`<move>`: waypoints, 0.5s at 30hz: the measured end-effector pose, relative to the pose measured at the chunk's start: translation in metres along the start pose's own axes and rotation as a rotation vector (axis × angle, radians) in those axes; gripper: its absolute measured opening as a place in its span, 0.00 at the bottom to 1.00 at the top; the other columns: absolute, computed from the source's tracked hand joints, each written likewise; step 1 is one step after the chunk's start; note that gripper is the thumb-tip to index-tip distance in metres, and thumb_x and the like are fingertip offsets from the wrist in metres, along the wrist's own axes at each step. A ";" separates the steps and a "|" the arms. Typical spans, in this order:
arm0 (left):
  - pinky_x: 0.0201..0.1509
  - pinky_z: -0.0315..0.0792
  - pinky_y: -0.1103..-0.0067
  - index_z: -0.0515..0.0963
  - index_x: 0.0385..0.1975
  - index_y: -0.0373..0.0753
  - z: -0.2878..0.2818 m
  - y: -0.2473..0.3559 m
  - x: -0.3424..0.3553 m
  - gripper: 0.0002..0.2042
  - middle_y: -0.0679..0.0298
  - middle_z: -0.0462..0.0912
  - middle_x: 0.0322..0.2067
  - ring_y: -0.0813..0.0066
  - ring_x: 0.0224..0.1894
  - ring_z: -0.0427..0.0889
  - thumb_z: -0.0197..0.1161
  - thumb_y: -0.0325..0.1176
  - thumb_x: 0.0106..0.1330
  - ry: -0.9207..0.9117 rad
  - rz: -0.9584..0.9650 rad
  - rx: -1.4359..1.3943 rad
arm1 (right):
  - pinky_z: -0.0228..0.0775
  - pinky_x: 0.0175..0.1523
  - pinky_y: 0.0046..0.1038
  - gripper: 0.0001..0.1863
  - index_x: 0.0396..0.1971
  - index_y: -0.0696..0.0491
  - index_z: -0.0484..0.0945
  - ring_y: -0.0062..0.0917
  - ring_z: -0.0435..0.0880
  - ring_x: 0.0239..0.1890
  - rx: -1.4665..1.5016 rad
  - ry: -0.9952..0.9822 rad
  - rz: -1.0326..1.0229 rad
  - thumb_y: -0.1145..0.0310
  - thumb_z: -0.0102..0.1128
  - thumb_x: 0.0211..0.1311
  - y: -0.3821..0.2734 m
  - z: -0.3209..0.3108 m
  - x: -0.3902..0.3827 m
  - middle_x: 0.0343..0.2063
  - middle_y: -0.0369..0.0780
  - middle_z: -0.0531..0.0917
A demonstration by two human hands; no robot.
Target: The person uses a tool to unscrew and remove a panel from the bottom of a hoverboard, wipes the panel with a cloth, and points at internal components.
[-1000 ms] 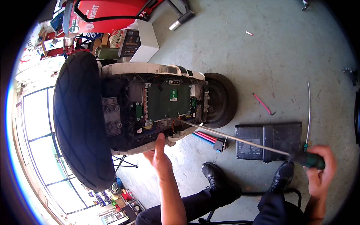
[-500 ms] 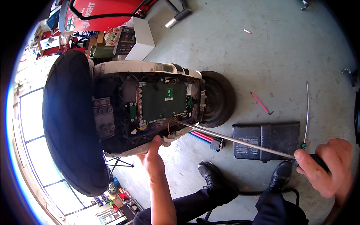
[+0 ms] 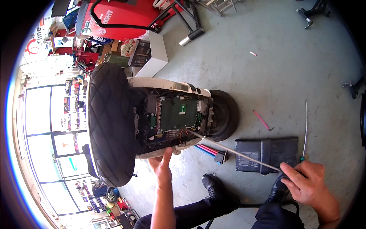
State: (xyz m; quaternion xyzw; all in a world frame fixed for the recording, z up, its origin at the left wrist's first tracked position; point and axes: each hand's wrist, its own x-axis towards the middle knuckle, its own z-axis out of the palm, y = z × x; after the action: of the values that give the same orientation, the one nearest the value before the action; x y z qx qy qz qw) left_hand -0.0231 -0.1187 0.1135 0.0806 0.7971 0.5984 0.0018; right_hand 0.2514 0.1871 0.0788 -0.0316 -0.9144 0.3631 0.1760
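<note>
A two-wheeled self-balancing scooter (image 3: 145,103) lies tipped with its underside uncovered, showing a dark green circuit board (image 3: 171,114). My left hand (image 3: 163,166) grips the near rim of its body, thumb on top and fingers hidden beneath. In my closed right hand (image 3: 305,181) is a long screwdriver (image 3: 236,153), its handle hidden by my fingers. The thin shaft slants left, its tip close to the orange wires (image 3: 181,136) at the board's near edge. Whether the tip touches a screw is too small to tell.
A black battery pack (image 3: 278,152) lies on the floor beside a folding hex key set (image 3: 219,155), a pink hex key (image 3: 262,120) and another long screwdriver (image 3: 305,129). My shoes (image 3: 214,187) stand close by. Beyond the scooter are a white box (image 3: 154,55) and a red machine (image 3: 122,19).
The whole view has shifted, so the scooter sits further right and lower. My right hand has come left with the screwdriver, whose tip stays near the orange wires. The left hand keeps its hold.
</note>
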 end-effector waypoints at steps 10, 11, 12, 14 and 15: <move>0.64 0.69 0.71 0.68 0.55 0.28 0.116 -0.018 -0.039 0.18 0.50 0.81 0.49 0.64 0.54 0.79 0.52 0.37 0.76 -0.080 -0.463 -0.272 | 0.61 0.20 0.26 0.29 0.50 0.51 0.83 0.23 0.70 0.17 0.123 0.002 0.150 0.70 0.76 0.41 0.016 0.029 -0.017 0.19 0.33 0.72; 0.65 0.66 0.73 0.68 0.56 0.28 0.115 -0.028 -0.028 0.18 0.50 0.80 0.51 0.64 0.57 0.77 0.53 0.36 0.76 -0.087 -0.421 -0.238 | 0.61 0.20 0.26 0.28 0.50 0.51 0.83 0.23 0.70 0.17 0.139 0.006 0.155 0.70 0.76 0.42 0.017 0.030 -0.014 0.19 0.33 0.72; 0.67 0.64 0.74 0.67 0.56 0.27 0.116 -0.035 -0.020 0.18 0.50 0.80 0.52 0.64 0.59 0.76 0.53 0.35 0.76 -0.107 -0.376 -0.213 | 0.61 0.20 0.26 0.28 0.50 0.51 0.83 0.23 0.70 0.17 0.144 0.011 0.153 0.70 0.76 0.42 0.018 0.029 -0.014 0.19 0.34 0.72; 0.68 0.61 0.74 0.68 0.56 0.28 0.109 -0.041 -0.019 0.17 0.49 0.79 0.54 0.66 0.60 0.74 0.53 0.34 0.75 -0.085 -0.386 -0.137 | 0.61 0.21 0.26 0.29 0.50 0.51 0.83 0.23 0.70 0.17 0.156 0.014 0.152 0.70 0.76 0.42 0.019 0.031 -0.015 0.19 0.34 0.72; 0.69 0.60 0.74 0.69 0.56 0.29 0.108 -0.043 -0.020 0.17 0.49 0.79 0.54 0.67 0.61 0.73 0.53 0.34 0.75 -0.072 -0.395 -0.098 | 0.61 0.21 0.26 0.29 0.50 0.51 0.83 0.23 0.70 0.17 0.157 0.009 0.157 0.70 0.76 0.42 0.019 0.032 -0.016 0.19 0.34 0.72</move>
State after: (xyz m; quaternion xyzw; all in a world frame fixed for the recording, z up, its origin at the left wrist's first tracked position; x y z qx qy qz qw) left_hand 0.0022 -0.0303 0.0396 -0.0561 0.7669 0.6211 0.1513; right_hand 0.2534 0.1772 0.0392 -0.0909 -0.8770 0.4462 0.1531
